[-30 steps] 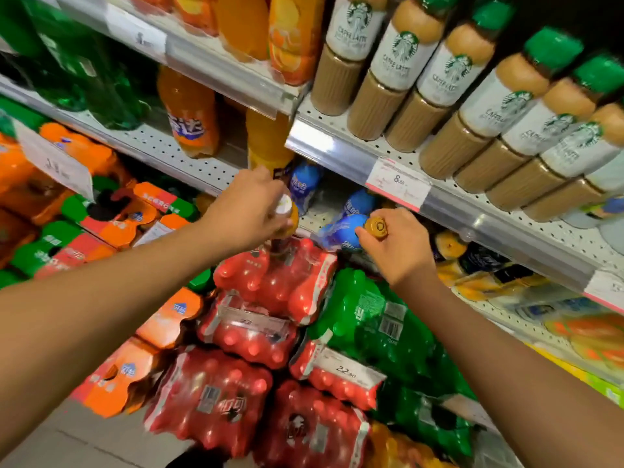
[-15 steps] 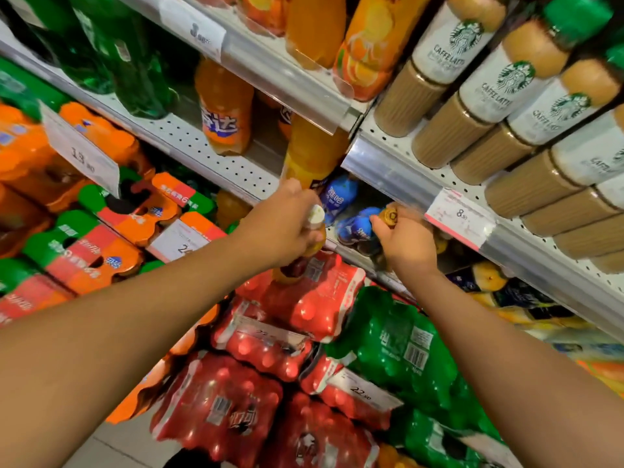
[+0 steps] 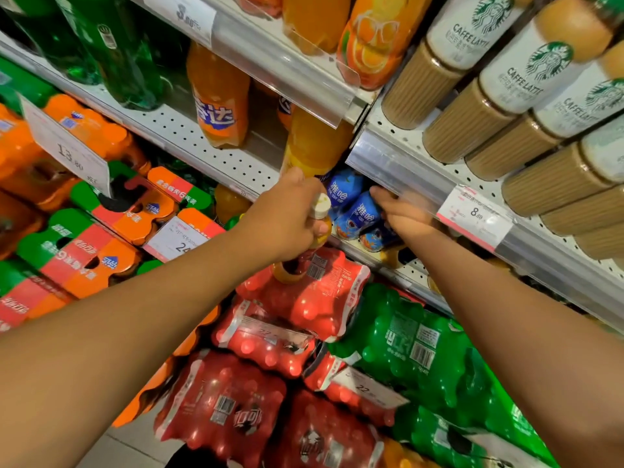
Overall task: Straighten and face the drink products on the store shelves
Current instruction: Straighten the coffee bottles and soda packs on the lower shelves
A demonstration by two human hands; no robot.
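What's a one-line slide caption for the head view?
Left hand grips a white-capped orange bottle while the right hand reaches among blue bottles under the latte shelf.

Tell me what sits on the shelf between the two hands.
In the head view, small blue-labelled bottles stand between the left hand, which grips a white-capped orange drink bottle, and the right hand, which reaches in beside them.

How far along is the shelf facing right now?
Looks done: the caffe latte bottles stand in tidy rows, labels forward. In hand: the left hand grips a white-capped orange bottle by its neck, while the right hand reaches among the blue bottles under the shelf edge. Left: the orange soda bottles stand uneven with gaps.
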